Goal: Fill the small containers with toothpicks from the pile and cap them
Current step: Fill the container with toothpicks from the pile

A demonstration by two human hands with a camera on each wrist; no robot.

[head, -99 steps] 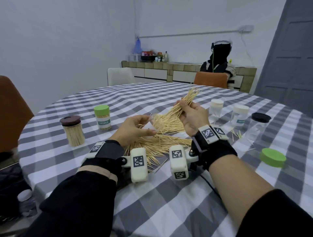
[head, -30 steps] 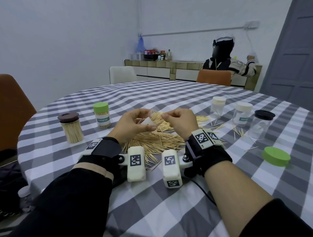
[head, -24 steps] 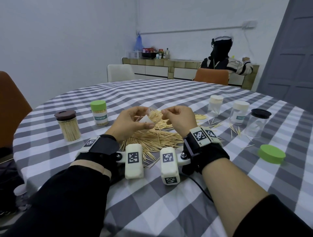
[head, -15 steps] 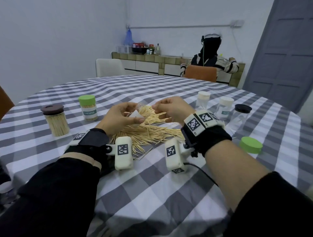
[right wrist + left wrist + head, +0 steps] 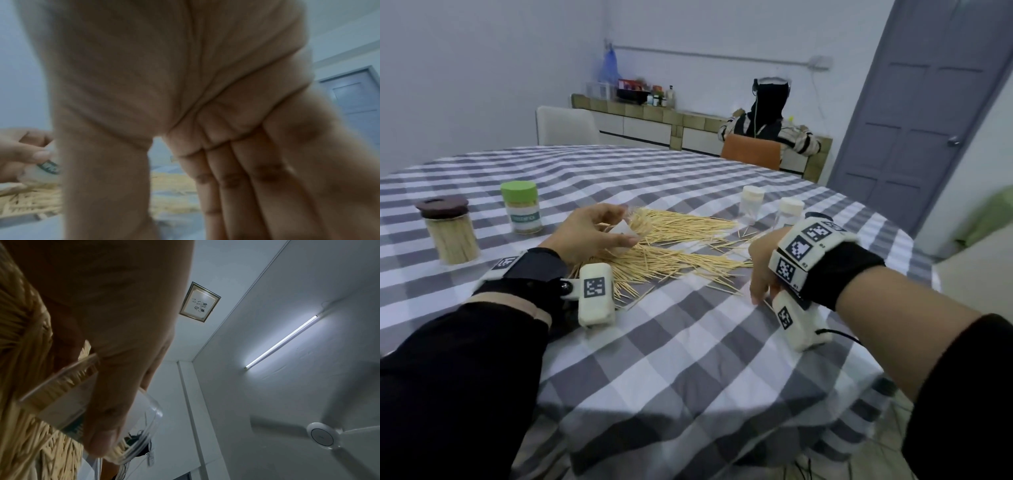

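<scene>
Container, small, clear plastic with a white label (image 5: 624, 233), held at centre left of the head view, tilted with its mouth toward the heap, probably so sticks can be fed in sideways. Gripped by the left hand (image 5: 589, 233), fingers and thumb curled round its wall; in the left wrist view the same jar (image 5: 98, 405) crossed by a thumb, pale sticks packed inside. Directly beneath and to the right, loose pile of pale wooden toothpicks (image 5: 671, 246) fanned over the grey-and-white checked tablecloth (image 5: 688, 359). Right hand (image 5: 763, 263) at centre right, just beside the pile's edge, fingers straight and pointing down toward the cloth, holding nothing; confirmed in the blurred right wrist view, palm (image 5: 164, 81) bare. Likely between handfuls, or on its way to fetch a cap. Behind the pile, two clear jars with cream caps (image 5: 751, 197), already closed yet seemingly unfilled. At left, green-capped labelled jar (image 5: 520, 209) and brown-lidded glass jar full of toothpicks (image 5: 448, 229), set aside as done. In the background, upper right, another seated person (image 5: 770, 120) and a grey door (image 5: 928, 102).
</scene>
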